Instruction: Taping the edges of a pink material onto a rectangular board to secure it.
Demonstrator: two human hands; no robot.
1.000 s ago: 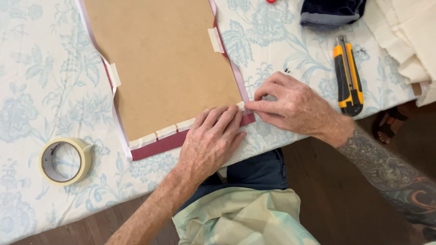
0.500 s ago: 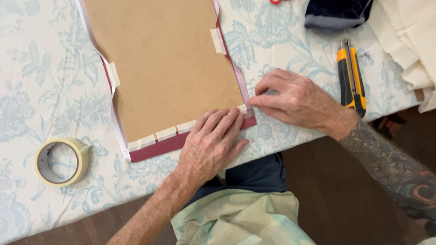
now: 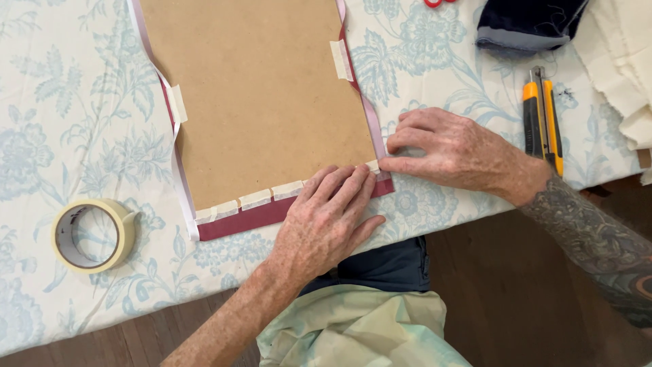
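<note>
A brown backing board (image 3: 258, 95) lies on dark red fabric (image 3: 251, 217) whose edges fold over it and are held by short strips of masking tape (image 3: 257, 198). My left hand (image 3: 326, 221) lies flat on the board's near right corner, pressing the fabric and tape down. My right hand (image 3: 455, 153) rests on the table just right of that corner, its fingertips pinching or pressing the fabric edge at the corner.
A roll of masking tape (image 3: 92, 234) sits at the near left on the floral tablecloth (image 3: 75, 122). An orange and black utility knife (image 3: 542, 115) lies at the right, with dark folded cloth (image 3: 526, 27) and cream fabric (image 3: 625, 61) behind it. The table edge runs close to my body.
My right hand has crept slightly left toward the board's corner. My left hand stays pressed on the near edge. The view has shifted a little.
</note>
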